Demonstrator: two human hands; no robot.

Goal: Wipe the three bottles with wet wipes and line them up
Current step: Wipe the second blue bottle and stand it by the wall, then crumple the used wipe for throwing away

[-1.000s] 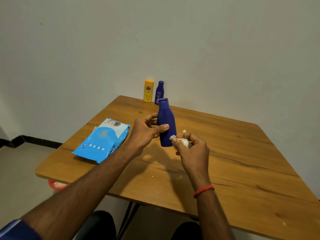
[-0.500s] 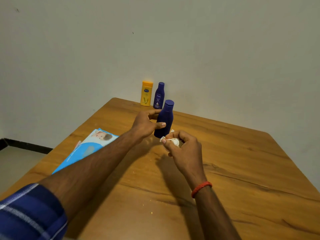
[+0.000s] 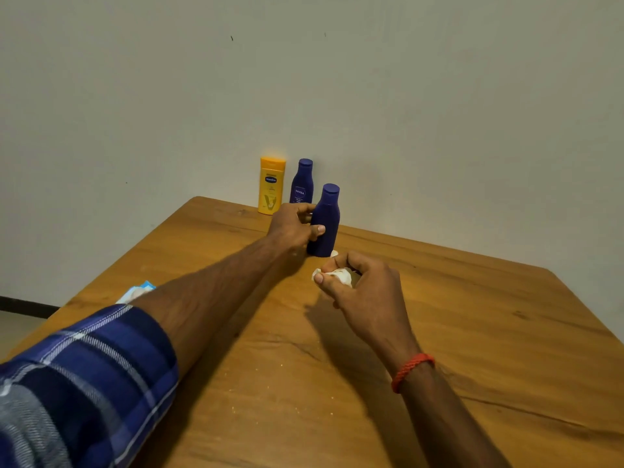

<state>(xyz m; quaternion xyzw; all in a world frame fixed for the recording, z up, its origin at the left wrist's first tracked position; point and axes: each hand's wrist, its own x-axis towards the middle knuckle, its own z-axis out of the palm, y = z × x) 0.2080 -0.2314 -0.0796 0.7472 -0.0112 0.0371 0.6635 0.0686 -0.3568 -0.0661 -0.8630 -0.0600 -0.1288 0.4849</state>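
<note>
You see a dark blue bottle (image 3: 326, 224), a second dark blue bottle with a white label (image 3: 301, 184), a yellow bottle with an orange cap (image 3: 271, 187), a white wipe with brown stains (image 3: 339, 275), a blue-and-white checked sleeve (image 3: 84, 383), a red wrist thread (image 3: 410, 369) and a brown wood-grain table (image 3: 472, 332).

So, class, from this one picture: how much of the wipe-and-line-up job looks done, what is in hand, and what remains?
Looks done: the yellow plastic bottle and small dark blue bottle stand side by side at the wall. In hand: the left hand grips the larger dark blue bottle upright near them; the right hand holds a crumpled white wipe. Left: releasing it in line. Whether each was wiped cannot be told.
</note>
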